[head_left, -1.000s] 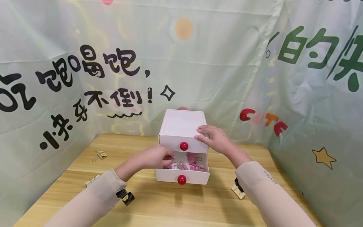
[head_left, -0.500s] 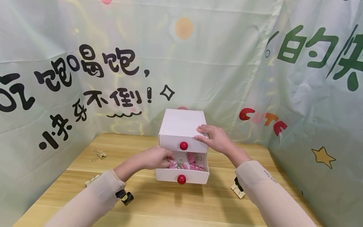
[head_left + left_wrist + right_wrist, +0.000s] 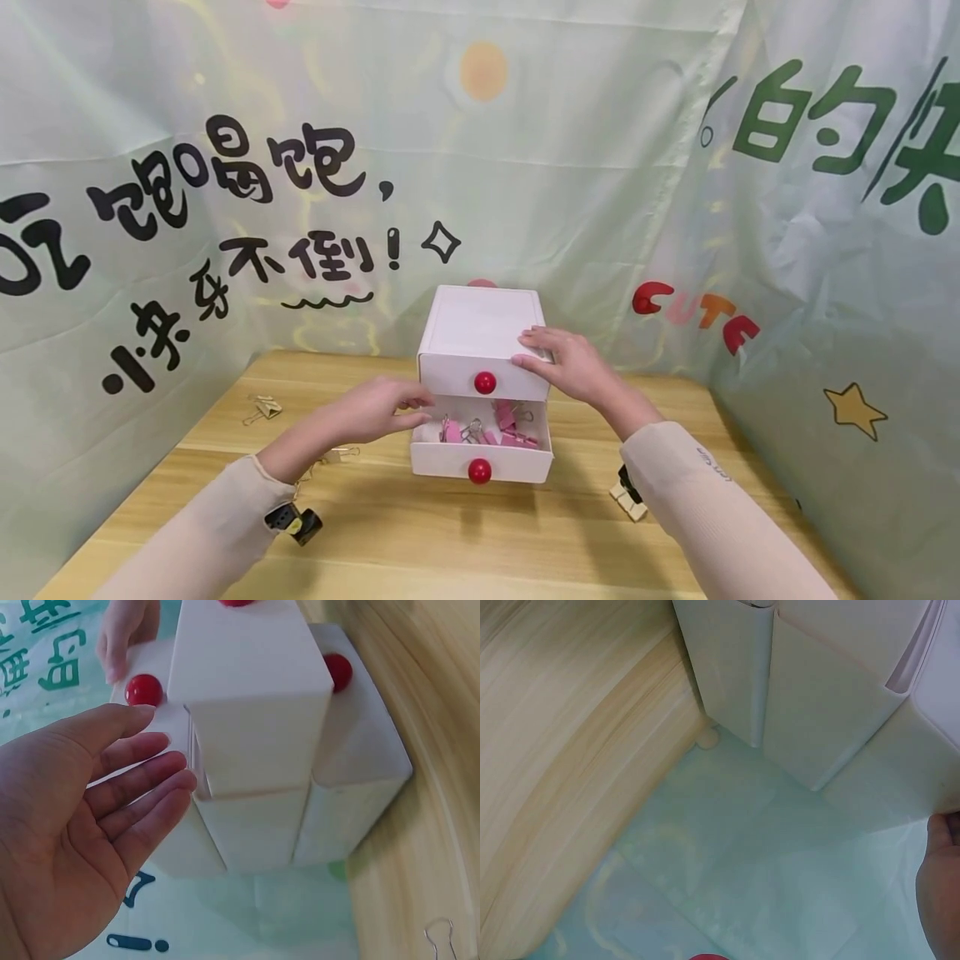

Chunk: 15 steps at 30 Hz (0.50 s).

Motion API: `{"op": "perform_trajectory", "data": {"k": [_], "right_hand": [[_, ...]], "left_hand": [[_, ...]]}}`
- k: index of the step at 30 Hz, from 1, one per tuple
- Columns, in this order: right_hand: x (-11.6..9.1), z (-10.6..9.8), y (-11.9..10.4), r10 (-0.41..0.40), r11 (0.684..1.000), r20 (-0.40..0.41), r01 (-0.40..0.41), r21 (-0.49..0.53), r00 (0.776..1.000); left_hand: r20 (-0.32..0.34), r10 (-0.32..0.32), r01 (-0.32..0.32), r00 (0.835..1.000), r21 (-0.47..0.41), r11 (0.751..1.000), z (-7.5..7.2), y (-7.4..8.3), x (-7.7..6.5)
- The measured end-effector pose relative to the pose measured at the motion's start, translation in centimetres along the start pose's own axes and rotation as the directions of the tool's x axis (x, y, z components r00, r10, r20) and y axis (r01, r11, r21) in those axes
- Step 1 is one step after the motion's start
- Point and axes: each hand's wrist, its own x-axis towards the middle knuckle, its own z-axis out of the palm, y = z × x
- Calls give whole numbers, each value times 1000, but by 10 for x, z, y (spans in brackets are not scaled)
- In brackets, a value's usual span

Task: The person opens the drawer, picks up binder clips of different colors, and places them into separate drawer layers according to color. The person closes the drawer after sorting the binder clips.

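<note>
A white drawer box (image 3: 483,321) with red knobs stands on the table, its middle drawer (image 3: 442,461) pulled out. Inside that drawer lie several pink binder clips (image 3: 508,415) with silver wire handles. My left hand (image 3: 375,410) hovers at the drawer's left side, fingers loosely bent with nothing between them. The left wrist view shows the same empty palm facing the side of the drawer (image 3: 255,750). At the box's top right front corner rests my right hand (image 3: 572,364), fingers on the lid and thumb at the front edge. Only part of it shows in the right wrist view.
Pale yellow binder clips lie on the wooden table (image 3: 450,550): one clip (image 3: 264,408) at the back left, another clip (image 3: 341,454) behind the left forearm, and more clips (image 3: 628,503) beside the right sleeve. Printed cloth (image 3: 562,167) hangs around the back and sides.
My left hand has come out of the drawer and moved left, its fingers loosening. A pink clip it covered now shows in the drawer. The right hand has stayed on the box.
</note>
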Motion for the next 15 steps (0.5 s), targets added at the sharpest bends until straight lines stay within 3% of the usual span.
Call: {"op": "perform_trajectory", "data": {"k": [15], "right_hand": [[-1,0,-4,22,999,-4,-22,27,1000]], "left_hand": [[-43,-100,102,994,43,994,-9,-38,-40]]}}
